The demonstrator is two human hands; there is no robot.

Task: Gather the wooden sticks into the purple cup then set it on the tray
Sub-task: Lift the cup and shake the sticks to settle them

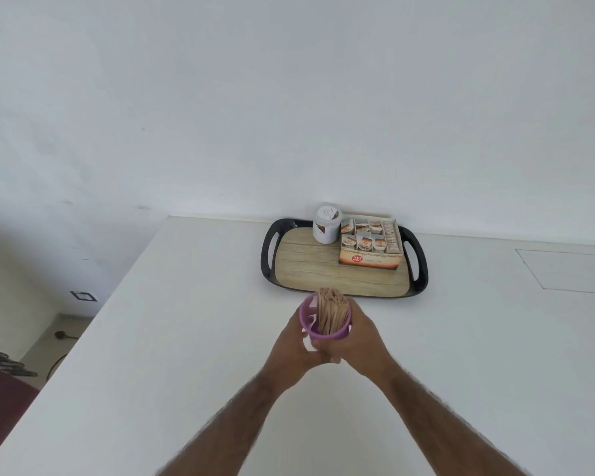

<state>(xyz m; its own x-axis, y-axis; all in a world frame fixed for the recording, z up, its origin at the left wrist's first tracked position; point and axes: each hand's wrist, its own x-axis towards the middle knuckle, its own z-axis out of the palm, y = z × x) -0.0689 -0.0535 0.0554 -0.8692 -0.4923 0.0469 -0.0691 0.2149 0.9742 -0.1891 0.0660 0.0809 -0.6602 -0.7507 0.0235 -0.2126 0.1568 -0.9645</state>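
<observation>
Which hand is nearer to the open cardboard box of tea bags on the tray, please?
Right: the right hand holds the purple plastic cup in front of the cardboard box; the left hand holds its other side, farther left.

Both forearms (234, 417) are bare (dark hair along them); the left hand (291, 345) and right hand (361, 341) are bare too.

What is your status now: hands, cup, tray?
Left hand and right hand both hold purple cup. Sticks inside cup. Cup not yet on tray. Jar and box at tray's back.
</observation>
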